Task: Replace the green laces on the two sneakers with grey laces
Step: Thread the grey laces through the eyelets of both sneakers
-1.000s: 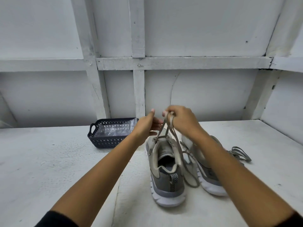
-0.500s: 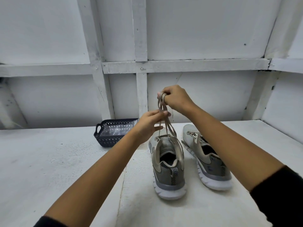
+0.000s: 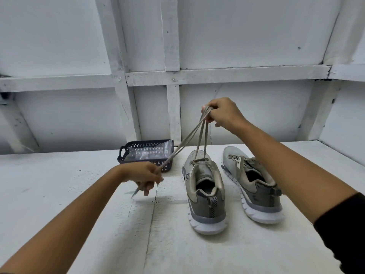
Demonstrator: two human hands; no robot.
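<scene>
From the left-side sneaker's (image 3: 205,194) lowest eyelets the lace (image 3: 181,143) rises to the pinching right hand (image 3: 223,113), then slants down-left into the gripping left hand (image 3: 144,175).

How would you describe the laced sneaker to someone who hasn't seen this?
On the white table, just right of the dark basket, stands the left sneaker. A lace rises from its front eyelets to the right hand; the right sneaker beside it shows none.

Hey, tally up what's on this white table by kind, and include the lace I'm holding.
Grey sneakers: 2
Shoelace: 1
Dark blue basket: 1
Total: 4
</scene>
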